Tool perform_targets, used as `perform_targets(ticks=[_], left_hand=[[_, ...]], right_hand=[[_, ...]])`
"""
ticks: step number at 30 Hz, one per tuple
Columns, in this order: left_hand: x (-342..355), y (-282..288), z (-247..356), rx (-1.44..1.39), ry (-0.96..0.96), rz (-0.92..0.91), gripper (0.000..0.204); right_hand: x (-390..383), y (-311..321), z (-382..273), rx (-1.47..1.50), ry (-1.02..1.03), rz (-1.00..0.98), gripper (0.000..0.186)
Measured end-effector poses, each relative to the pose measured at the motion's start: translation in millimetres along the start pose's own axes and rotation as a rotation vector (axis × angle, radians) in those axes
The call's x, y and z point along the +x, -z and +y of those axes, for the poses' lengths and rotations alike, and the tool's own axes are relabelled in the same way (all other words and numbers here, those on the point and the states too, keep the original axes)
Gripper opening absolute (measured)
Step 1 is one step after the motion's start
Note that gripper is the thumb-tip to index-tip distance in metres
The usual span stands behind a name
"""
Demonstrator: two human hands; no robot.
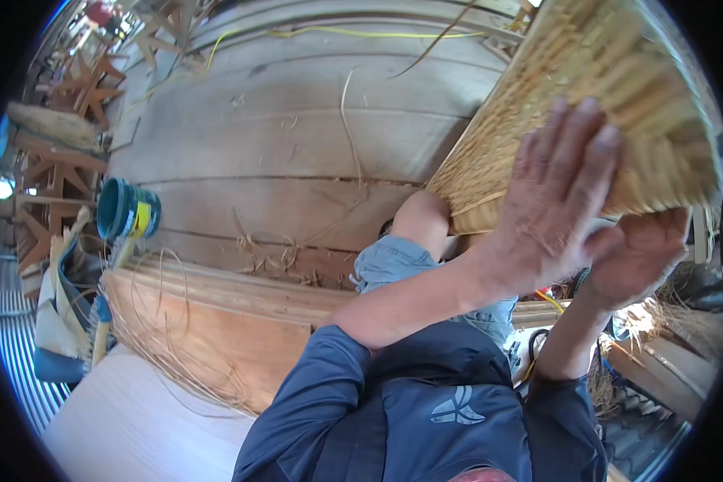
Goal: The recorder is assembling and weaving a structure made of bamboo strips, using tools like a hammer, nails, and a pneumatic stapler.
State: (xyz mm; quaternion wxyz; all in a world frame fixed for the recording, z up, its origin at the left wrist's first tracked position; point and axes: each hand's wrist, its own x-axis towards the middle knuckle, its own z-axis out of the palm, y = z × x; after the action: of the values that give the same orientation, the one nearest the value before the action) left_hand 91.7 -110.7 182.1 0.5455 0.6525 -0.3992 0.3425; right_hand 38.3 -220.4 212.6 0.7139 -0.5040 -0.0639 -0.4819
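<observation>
A large woven panel [530,104] of straw-coloured strips, like rattan or bamboo, stands tilted at the right, its outer part smeared by motion. My left hand [562,189] lies across its face near the lower edge, fingers stretched out and pressed on the weave. Below it, my right hand [639,253] is turned palm up at the panel's bottom edge. The right fingers bend around that edge and are partly hidden there. My two hands nearly meet at the left thumb. The panel's lower corner comes down beside my bare knee [424,215].
Loose strips [269,249] lie on the plank floor [257,128]. A dark green tub [128,209] with a yellow label stands left, near a wooden bench [209,329]. Star-shaped wooden pieces [88,84] are stacked at the far left. A yellow cord [329,30] crosses the back.
</observation>
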Motion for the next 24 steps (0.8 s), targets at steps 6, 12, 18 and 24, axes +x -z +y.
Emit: perform_targets(ticks=[6, 12, 18, 24], left_hand=[[16.0, -23.0, -6.2, 0.086, -0.163, 0.052, 0.094], [73.6, -7.8, -23.2, 0.107, 0.005, -0.06, 0.099], [105.9, 25.4, -57.7, -0.092, -0.004, -0.209, 0.082], [97.5, 54.3, -68.2, -0.007, 0.09, -0.365, 0.082]], right_hand=[[46.5, -16.4, -24.7, -0.197, 0.139, -0.144, 0.051], [69.1, -15.8, -34.2, -0.179, -0.102, -0.208, 0.043], [103.8, -6.7, -26.5, -0.115, -0.206, -0.064, 0.034], [105.2, 3.3, -30.2, -0.174, -0.337, -0.054, 0.035]])
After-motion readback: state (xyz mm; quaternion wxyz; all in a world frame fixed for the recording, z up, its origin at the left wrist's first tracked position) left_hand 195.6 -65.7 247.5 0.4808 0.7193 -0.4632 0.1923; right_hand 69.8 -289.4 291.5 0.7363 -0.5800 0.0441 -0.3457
